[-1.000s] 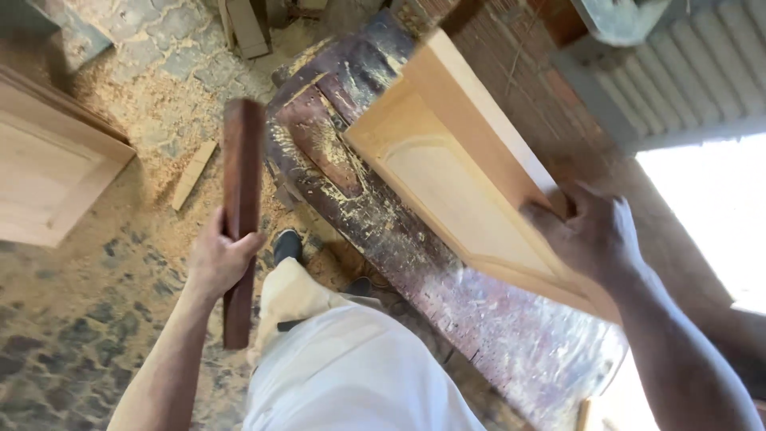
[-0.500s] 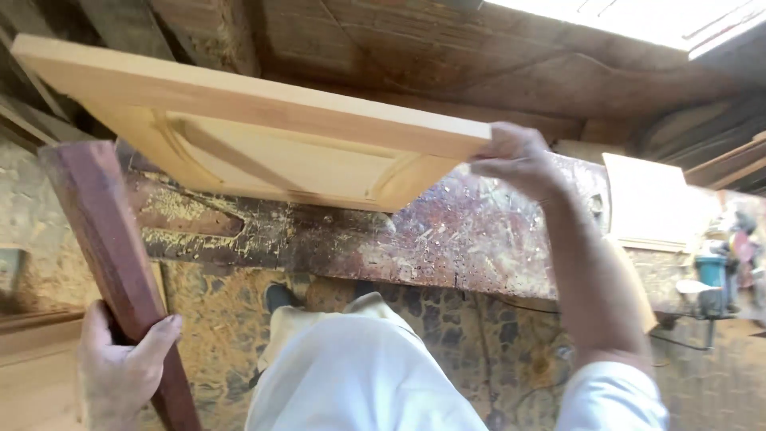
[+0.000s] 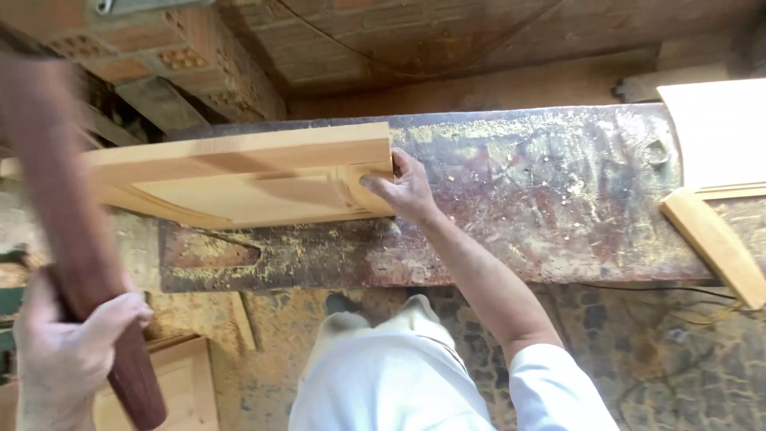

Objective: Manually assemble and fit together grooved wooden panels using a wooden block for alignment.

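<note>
A pale wooden cabinet door (image 3: 239,179) with a raised panel is lying across the left part of a worn, dust-speckled workbench (image 3: 542,199), its left end reaching past the bench edge. The right hand (image 3: 403,187) is gripping the door's right end, fingers curled over the frame and thumb pressing on the panel side. The left hand (image 3: 64,351) is wrapping tightly around a dark reddish wooden stick (image 3: 76,255), which is blurred and rising up the left edge. Another pale door (image 3: 718,136) is resting at the bench's right end, and a third (image 3: 179,383) is lying on the sawdust-covered floor (image 3: 654,359) below.
</note>
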